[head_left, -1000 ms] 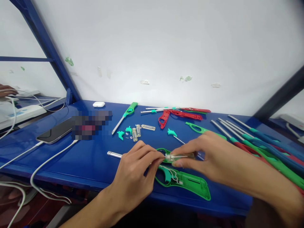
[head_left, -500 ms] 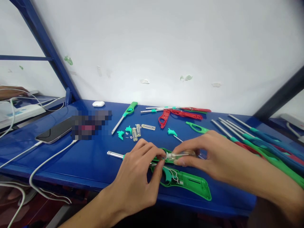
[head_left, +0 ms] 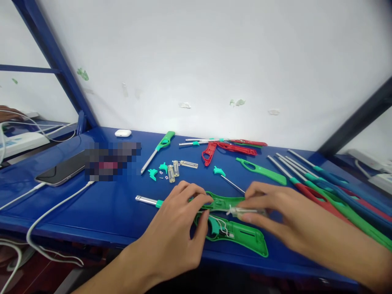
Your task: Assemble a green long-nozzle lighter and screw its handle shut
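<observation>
My left hand point(head_left: 179, 228) rests on the blue table point(head_left: 101, 204), its fingertips pinched on the green lighter shell half point(head_left: 226, 202) near its loop. My right hand point(head_left: 275, 208) holds a clear fuel tank point(head_left: 246, 211) low over that shell, fingers closed round it. A second green shell half point(head_left: 241, 237) with a teal trigger and thin white wires lies just in front. A metal nozzle tube point(head_left: 145, 199) sticks out to the left from under my left hand.
Small clear and teal parts point(head_left: 171, 169) lie behind my hands, beside a finished green lighter point(head_left: 157, 149) and red shells point(head_left: 228, 148). Several long lighters point(head_left: 324, 188) are piled at the right. A phone point(head_left: 59, 171) with white cables and an earbud case point(head_left: 123, 133) lie at the left.
My right hand has moved the clear tank rightward and down, closer to the green shell. My left hand stays pinched at the shell's loop. The view shifted slightly.
</observation>
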Demonstrator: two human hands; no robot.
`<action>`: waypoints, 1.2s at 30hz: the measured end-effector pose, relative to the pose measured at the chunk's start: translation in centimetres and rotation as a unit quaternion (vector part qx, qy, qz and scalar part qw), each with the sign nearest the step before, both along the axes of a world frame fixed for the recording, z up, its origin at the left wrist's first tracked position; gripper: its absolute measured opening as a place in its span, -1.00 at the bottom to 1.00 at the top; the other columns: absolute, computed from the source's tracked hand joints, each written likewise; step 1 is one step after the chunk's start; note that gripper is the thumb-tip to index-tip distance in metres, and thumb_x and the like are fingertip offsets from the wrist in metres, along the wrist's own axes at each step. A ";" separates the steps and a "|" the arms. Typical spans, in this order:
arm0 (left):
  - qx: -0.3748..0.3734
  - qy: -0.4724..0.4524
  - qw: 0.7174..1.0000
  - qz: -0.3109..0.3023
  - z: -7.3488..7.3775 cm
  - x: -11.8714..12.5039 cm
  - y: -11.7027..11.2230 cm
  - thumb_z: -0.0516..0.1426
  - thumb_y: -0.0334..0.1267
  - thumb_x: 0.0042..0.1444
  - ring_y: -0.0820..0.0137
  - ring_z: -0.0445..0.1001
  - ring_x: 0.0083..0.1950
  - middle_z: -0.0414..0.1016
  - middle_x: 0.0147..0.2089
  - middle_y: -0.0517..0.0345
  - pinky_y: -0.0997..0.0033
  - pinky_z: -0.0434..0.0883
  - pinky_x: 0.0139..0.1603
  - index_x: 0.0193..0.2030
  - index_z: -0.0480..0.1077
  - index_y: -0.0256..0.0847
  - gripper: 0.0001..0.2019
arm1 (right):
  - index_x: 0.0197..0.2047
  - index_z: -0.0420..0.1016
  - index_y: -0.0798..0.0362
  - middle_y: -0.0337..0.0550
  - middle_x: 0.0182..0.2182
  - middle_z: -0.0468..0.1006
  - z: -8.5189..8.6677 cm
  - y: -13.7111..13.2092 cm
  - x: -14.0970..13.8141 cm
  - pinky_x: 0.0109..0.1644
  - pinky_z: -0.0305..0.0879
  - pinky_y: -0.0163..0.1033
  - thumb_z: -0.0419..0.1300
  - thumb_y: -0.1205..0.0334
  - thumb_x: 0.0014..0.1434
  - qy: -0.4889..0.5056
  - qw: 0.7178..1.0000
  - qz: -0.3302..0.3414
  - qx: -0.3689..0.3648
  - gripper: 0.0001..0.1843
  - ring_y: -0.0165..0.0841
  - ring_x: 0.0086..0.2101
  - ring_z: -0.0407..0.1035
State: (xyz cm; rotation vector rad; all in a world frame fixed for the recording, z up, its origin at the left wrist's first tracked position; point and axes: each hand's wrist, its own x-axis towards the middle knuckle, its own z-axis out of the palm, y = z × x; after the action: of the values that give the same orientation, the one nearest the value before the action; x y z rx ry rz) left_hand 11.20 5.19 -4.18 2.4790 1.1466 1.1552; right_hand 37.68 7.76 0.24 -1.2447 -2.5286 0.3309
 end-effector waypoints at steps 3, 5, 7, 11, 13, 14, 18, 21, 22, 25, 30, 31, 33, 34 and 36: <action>-0.018 0.026 0.999 -0.018 -0.2 -0.4 -0.2 0.07 -0.44 0.39 0.24 0.42 0.06 0.49 0.03 0.03 0.12 0.50 0.11 0.01 0.48 -0.21 -0.81 | -0.01 0.74 -0.29 -0.22 -0.07 0.71 -1.6 -1.4 0.6 -0.17 0.58 -0.25 0.06 -0.23 0.49 0.021 0.999 -0.009 0.042 -0.56 -0.24 -0.13 0.66; -0.018 0.031 0.999 -0.030 -0.5 -0.9 -0.2 0.09 -0.43 0.42 0.25 0.43 0.07 0.49 0.05 0.05 0.13 0.48 0.15 0.07 0.47 -0.18 -0.80 | 0.05 0.72 -0.31 -0.24 -0.08 0.73 -2.5 -2.0 0.7 -0.14 0.61 -0.23 0.10 -0.19 0.49 0.041 0.997 -0.031 0.064 -0.61 -0.22 -0.11 0.67; -0.011 0.023 0.999 -0.040 -1.0 -1.3 -0.2 0.09 -0.43 0.45 0.30 0.45 0.05 0.50 0.05 0.08 0.18 0.47 0.15 0.10 0.46 -0.15 -0.80 | 0.05 0.70 -0.32 -0.27 -0.08 0.74 -3.4 -2.4 0.7 -0.10 0.62 -0.22 0.15 -0.14 0.48 0.064 0.994 -0.056 0.065 -0.68 -0.22 -0.11 0.68; 0.008 0.016 0.999 -0.045 -1.7 -1.6 0.1 0.09 -0.44 0.48 0.34 0.46 -0.03 0.53 -0.01 0.11 0.26 0.45 0.04 0.06 0.47 -0.15 -0.82 | -0.05 0.70 -0.27 -0.30 -0.17 0.72 -4.6 -3.0 0.4 -0.12 0.60 -0.28 0.24 -0.07 0.44 0.110 0.989 -0.083 0.049 -0.78 -0.29 -0.18 0.65; 0.014 0.022 0.999 -0.043 -1.9 -1.6 0.2 0.09 -0.46 0.47 0.34 0.46 -0.07 0.54 -0.04 0.13 0.27 0.44 -0.01 0.04 0.48 -0.14 -0.82 | -0.04 0.69 -0.24 -0.29 -0.20 0.71 -5.1 -3.3 0.2 -0.17 0.58 -0.31 0.25 -0.03 0.44 0.132 0.986 -0.083 0.051 -0.81 -0.32 -0.22 0.64; 0.017 0.023 0.999 -0.041 -1.9 -1.5 0.3 0.09 -0.46 0.47 0.34 0.46 -0.09 0.54 -0.06 0.14 0.27 0.44 -0.03 0.03 0.48 -0.14 -0.81 | -0.03 0.69 -0.23 -0.29 -0.21 0.70 -5.4 -3.4 0.2 -0.18 0.58 -0.32 0.26 0.00 0.43 0.144 0.985 -0.082 0.055 -0.82 -0.33 -0.23 0.63; 0.014 0.012 0.999 -0.034 -1.7 -1.5 0.3 0.11 -0.47 0.46 0.36 0.46 -0.13 0.56 -0.12 0.18 0.31 0.43 -0.07 -0.03 0.47 -0.15 -0.85 | -0.03 0.70 -0.20 -0.25 -0.21 0.69 -6.1 -4.0 0.2 -0.16 0.58 -0.30 0.30 0.06 0.40 0.191 0.975 -0.078 0.081 -0.85 -0.31 -0.22 0.62; 0.016 0.009 0.999 -0.039 -1.6 -1.5 0.3 0.12 -0.47 0.45 0.36 0.46 -0.14 0.56 -0.14 0.19 0.35 0.43 -0.12 -0.06 0.47 -0.15 -0.85 | -0.01 0.71 -0.20 -0.20 -0.18 0.68 -6.3 -4.3 0.2 -0.16 0.57 -0.25 0.30 0.08 0.40 0.206 0.973 -0.075 0.073 -0.83 -0.28 -0.21 0.60; 0.022 0.010 0.999 -0.040 -1.6 -1.6 0.3 0.12 -0.47 0.45 0.37 0.45 -0.15 0.56 -0.14 0.18 0.35 0.43 -0.12 -0.05 0.47 -0.15 -0.84 | -0.01 0.71 -0.21 -0.20 -0.17 0.67 -6.3 -4.4 0.2 -0.16 0.57 -0.25 0.30 0.08 0.41 0.208 0.973 -0.077 0.068 -0.83 -0.28 -0.21 0.60; 0.040 0.028 0.998 -0.036 -1.8 -1.7 0.3 0.11 -0.49 0.44 0.35 0.45 -0.14 0.56 -0.10 0.14 0.33 0.44 -0.11 -0.01 0.49 -0.15 -0.81 | 0.01 0.70 -0.26 -0.24 -0.17 0.65 -6.4 -4.6 0.2 -0.14 0.55 -0.28 0.31 0.09 0.40 0.212 0.973 -0.076 0.054 -0.84 -0.32 -0.21 0.58; 0.064 0.096 0.993 -0.024 -1.7 -1.8 -0.1 0.08 -0.60 0.38 0.26 0.47 -0.08 0.54 -0.04 0.04 0.20 0.49 -0.08 0.08 0.50 -0.19 -0.69 | -0.01 0.71 -0.26 -0.23 -0.16 0.62 -6.3 -4.7 0.2 -0.15 0.53 -0.29 0.31 0.06 0.40 0.202 0.974 -0.079 0.063 -0.84 -0.33 -0.21 0.57; 0.065 0.105 0.992 -0.024 -1.6 -1.8 -0.1 0.07 -0.61 0.37 0.25 0.47 -0.08 0.54 -0.03 0.03 0.19 0.49 -0.08 0.08 0.50 -0.19 -0.68 | -0.02 0.72 -0.27 -0.24 -0.16 0.62 -6.3 -4.6 0.2 -0.15 0.53 -0.29 0.31 0.06 0.40 0.198 0.975 -0.081 0.065 -0.84 -0.33 -0.21 0.57; 0.064 0.115 0.991 -0.026 -1.4 -1.8 -0.1 0.07 -0.62 0.35 0.22 0.47 -0.05 0.54 -0.01 0.00 0.17 0.50 -0.07 0.08 0.50 -0.20 -0.67 | -0.02 0.72 -0.29 -0.25 -0.15 0.62 -6.2 -4.6 0.2 -0.15 0.53 -0.30 0.31 0.06 0.40 0.192 0.976 -0.080 0.067 -0.84 -0.34 -0.22 0.58; 0.063 0.117 0.991 -0.028 -1.3 -1.8 -0.1 0.08 -0.62 0.35 0.21 0.47 -0.03 0.53 0.00 -0.01 0.17 0.50 -0.07 0.07 0.50 -0.21 -0.68 | -0.03 0.72 -0.30 -0.26 -0.16 0.62 -6.2 -4.6 0.2 -0.15 0.53 -0.31 0.31 0.06 0.40 0.190 0.976 -0.080 0.068 -0.84 -0.34 -0.22 0.58; 0.055 0.115 0.991 -0.033 -1.3 -1.7 -0.1 0.07 -0.61 0.36 0.21 0.46 -0.03 0.53 0.01 -0.01 0.17 0.49 -0.07 0.06 0.50 -0.22 -0.70 | -0.03 0.73 -0.29 -0.24 -0.16 0.62 -6.2 -4.6 0.2 -0.17 0.52 -0.31 0.29 0.05 0.41 0.186 0.977 -0.083 0.068 -0.83 -0.33 -0.23 0.58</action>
State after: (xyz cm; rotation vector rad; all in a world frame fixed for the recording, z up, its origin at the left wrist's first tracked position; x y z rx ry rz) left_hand 9.47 5.11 -5.47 2.7712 1.0710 0.9572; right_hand 37.84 3.17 -5.92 -1.2033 -2.0816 0.3131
